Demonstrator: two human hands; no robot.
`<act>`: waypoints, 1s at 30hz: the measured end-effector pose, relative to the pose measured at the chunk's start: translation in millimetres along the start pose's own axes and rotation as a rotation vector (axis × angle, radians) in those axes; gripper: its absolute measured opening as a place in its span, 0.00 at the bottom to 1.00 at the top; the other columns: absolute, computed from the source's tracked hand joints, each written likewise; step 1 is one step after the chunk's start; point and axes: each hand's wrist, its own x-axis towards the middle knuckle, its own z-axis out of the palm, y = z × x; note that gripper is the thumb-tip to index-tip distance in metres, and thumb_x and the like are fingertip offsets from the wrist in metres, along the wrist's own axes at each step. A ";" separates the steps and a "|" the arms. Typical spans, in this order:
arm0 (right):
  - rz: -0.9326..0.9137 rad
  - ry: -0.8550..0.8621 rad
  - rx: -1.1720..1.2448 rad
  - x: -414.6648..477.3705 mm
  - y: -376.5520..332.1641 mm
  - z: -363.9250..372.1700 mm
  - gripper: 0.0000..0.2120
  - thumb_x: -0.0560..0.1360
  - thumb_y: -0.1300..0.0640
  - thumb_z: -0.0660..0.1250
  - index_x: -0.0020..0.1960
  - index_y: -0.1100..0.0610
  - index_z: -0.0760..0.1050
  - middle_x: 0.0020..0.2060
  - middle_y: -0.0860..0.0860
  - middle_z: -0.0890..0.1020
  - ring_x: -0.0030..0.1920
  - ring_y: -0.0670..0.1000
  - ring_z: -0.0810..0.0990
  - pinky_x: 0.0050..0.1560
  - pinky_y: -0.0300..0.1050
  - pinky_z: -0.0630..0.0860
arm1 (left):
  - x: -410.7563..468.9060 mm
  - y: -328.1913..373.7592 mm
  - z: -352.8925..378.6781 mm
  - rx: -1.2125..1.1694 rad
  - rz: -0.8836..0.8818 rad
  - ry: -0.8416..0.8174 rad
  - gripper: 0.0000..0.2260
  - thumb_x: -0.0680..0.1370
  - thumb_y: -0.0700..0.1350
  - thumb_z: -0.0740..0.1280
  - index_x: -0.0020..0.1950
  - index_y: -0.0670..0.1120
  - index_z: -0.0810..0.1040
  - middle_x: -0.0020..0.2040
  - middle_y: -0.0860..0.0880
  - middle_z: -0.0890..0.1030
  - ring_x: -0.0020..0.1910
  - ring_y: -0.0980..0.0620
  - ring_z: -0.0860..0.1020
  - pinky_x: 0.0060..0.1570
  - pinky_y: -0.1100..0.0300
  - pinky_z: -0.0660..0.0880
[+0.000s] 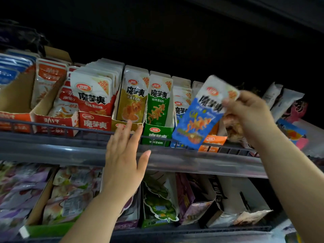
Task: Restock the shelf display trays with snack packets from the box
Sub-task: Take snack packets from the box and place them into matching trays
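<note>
Blue-and-white glossy packet (198, 118) is pinched at its upper corner by the right hand (249, 116) and held tilted, blurred, just in front of the trays, between the green tray (156, 135) and the orange tray (214, 140). The left hand (122, 155) is held flat with straight fingers, grasping nothing, fingertips by the gold cardboard tray (114, 124). Upright packets are ranged along the grey metal shelf (192, 161); darkness is seen above.

Dim: black above the shelf (52, 149) — packet fronts softly lit, the blue packet (198, 120) motion-blurred, shelf lines bowed near the frame's edges.
</note>
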 end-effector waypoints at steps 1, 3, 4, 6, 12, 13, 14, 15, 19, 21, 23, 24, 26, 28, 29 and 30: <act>-0.007 0.082 0.021 5.0 0.0 -5.5 0.09 0.75 0.64 0.63 0.39 0.52 0.73 0.24 0.44 0.80 0.24 0.40 0.76 0.27 0.33 0.74 | 0.4 -3.1 3.4 0.047 0.020 -0.004 0.26 0.74 0.55 0.54 0.70 0.46 0.60 0.70 0.48 0.59 0.69 0.49 0.53 0.61 0.42 0.55; -0.058 0.193 0.009 12.7 0.0 -13.2 0.10 0.76 0.63 0.63 0.39 0.51 0.72 0.26 0.44 0.80 0.27 0.39 0.76 0.30 0.34 0.74 | 1.1 -7.0 7.4 0.107 0.041 -0.010 0.27 0.73 0.55 0.55 0.70 0.45 0.60 0.69 0.46 0.58 0.68 0.51 0.54 0.59 0.42 0.57; -0.085 0.228 -0.008 15.3 0.1 -15.3 0.10 0.76 0.62 0.63 0.39 0.50 0.72 0.26 0.43 0.80 0.28 0.39 0.77 0.31 0.34 0.74 | 1.3 -8.4 8.5 0.138 0.061 -0.008 0.28 0.72 0.55 0.56 0.69 0.45 0.61 0.69 0.45 0.59 0.68 0.49 0.55 0.59 0.41 0.58; -0.113 0.271 -0.043 19.1 1.7 -15.5 0.11 0.76 0.61 0.63 0.38 0.48 0.71 0.28 0.42 0.80 0.31 0.40 0.77 0.33 0.35 0.74 | 0.9 -9.7 10.1 0.196 0.103 0.007 0.29 0.70 0.54 0.61 0.68 0.45 0.63 0.69 0.44 0.61 0.66 0.46 0.58 0.58 0.42 0.59; -0.086 0.248 -0.099 26.3 7.2 4.3 0.02 0.77 0.60 0.62 0.47 0.56 0.73 0.37 0.44 0.77 0.37 0.40 0.77 0.33 0.30 0.75 | -2.5 -11.4 11.0 0.307 0.151 0.029 0.29 0.66 0.53 0.65 0.65 0.46 0.66 0.66 0.39 0.71 0.65 0.44 0.59 0.57 0.40 0.60; -0.080 0.231 -0.100 27.7 8.2 7.9 0.03 0.77 0.61 0.62 0.50 0.59 0.73 0.39 0.46 0.78 0.38 0.42 0.77 0.33 0.30 0.75 | -2.8 -12.0 10.8 0.320 0.154 0.026 0.29 0.66 0.53 0.65 0.65 0.46 0.66 0.66 0.39 0.71 0.65 0.44 0.59 0.57 0.40 0.60; -0.071 0.199 -0.110 29.4 8.8 11.1 0.06 0.77 0.62 0.62 0.52 0.61 0.73 0.41 0.47 0.78 0.40 0.43 0.77 0.33 0.29 0.75 | -2.9 -12.7 10.4 0.329 0.158 0.024 0.28 0.66 0.53 0.65 0.65 0.47 0.66 0.66 0.39 0.71 0.65 0.44 0.60 0.56 0.40 0.60; -0.056 0.158 -0.134 30.5 9.4 14.0 0.08 0.76 0.62 0.62 0.54 0.63 0.73 0.44 0.49 0.78 0.42 0.44 0.77 0.34 0.29 0.75 | -2.9 -13.3 10.2 0.331 0.163 0.023 0.28 0.66 0.53 0.64 0.65 0.47 0.66 0.66 0.39 0.71 0.65 0.44 0.60 0.56 0.39 0.60; 0.017 0.010 -0.196 34.3 17.1 24.1 0.11 0.76 0.62 0.63 0.57 0.65 0.72 0.47 0.54 0.78 0.47 0.49 0.78 0.39 0.32 0.76 | -2.5 -15.1 10.8 0.336 0.188 0.034 0.29 0.65 0.53 0.65 0.64 0.47 0.66 0.66 0.40 0.71 0.65 0.44 0.60 0.58 0.41 0.60; 0.056 -0.027 -0.204 36.1 21.7 29.0 0.12 0.75 0.64 0.63 0.58 0.66 0.72 0.47 0.54 0.77 0.44 0.48 0.77 0.34 0.27 0.74 | -3.3 -15.6 11.6 0.343 0.193 0.033 0.29 0.65 0.54 0.64 0.65 0.47 0.66 0.68 0.41 0.68 0.66 0.44 0.60 0.65 0.46 0.58; 0.089 -0.080 -0.230 38.7 27.4 35.3 0.13 0.75 0.66 0.63 0.59 0.67 0.71 0.48 0.55 0.77 0.45 0.48 0.77 0.33 0.24 0.72 | -3.9 -16.0 10.8 0.324 0.175 0.015 0.27 0.68 0.56 0.61 0.65 0.48 0.65 0.69 0.43 0.62 0.67 0.45 0.59 0.66 0.51 0.50; 0.100 -0.100 -0.249 40.1 30.9 37.8 0.14 0.75 0.68 0.63 0.60 0.67 0.70 0.50 0.56 0.77 0.48 0.49 0.76 0.34 0.25 0.73 | -3.8 -16.0 10.2 0.312 0.162 0.004 0.26 0.69 0.57 0.58 0.65 0.48 0.65 0.69 0.44 0.61 0.67 0.45 0.58 0.65 0.53 0.49; 0.110 -0.114 -0.298 41.8 37.1 41.7 0.17 0.73 0.70 0.63 0.62 0.66 0.68 0.53 0.58 0.78 0.55 0.53 0.77 0.43 0.32 0.74 | -3.5 -15.3 9.7 0.294 0.147 -0.011 0.26 0.70 0.57 0.54 0.65 0.49 0.64 0.69 0.44 0.60 0.67 0.45 0.58 0.64 0.53 0.49; 0.093 -0.097 -0.356 42.9 42.4 44.2 0.20 0.73 0.70 0.64 0.63 0.64 0.67 0.56 0.59 0.78 0.58 0.56 0.76 0.50 0.41 0.73 | -3.3 -14.8 9.9 0.296 0.154 -0.005 0.26 0.70 0.57 0.55 0.65 0.49 0.65 0.69 0.44 0.60 0.67 0.45 0.58 0.64 0.53 0.49; 0.072 -0.085 -0.396 42.7 44.4 45.0 0.21 0.73 0.69 0.64 0.65 0.62 0.66 0.57 0.58 0.77 0.59 0.56 0.75 0.52 0.42 0.73 | -3.3 -14.7 10.3 0.296 0.158 -0.001 0.26 0.69 0.57 0.58 0.65 0.49 0.65 0.69 0.44 0.60 0.67 0.45 0.58 0.64 0.53 0.49; 0.049 -0.072 -0.445 42.4 46.3 45.6 0.24 0.72 0.68 0.65 0.66 0.61 0.64 0.59 0.57 0.76 0.60 0.55 0.74 0.54 0.44 0.73 | -3.5 -14.5 10.4 0.294 0.157 -0.003 0.27 0.68 0.56 0.61 0.65 0.48 0.65 0.69 0.44 0.60 0.67 0.45 0.58 0.64 0.53 0.49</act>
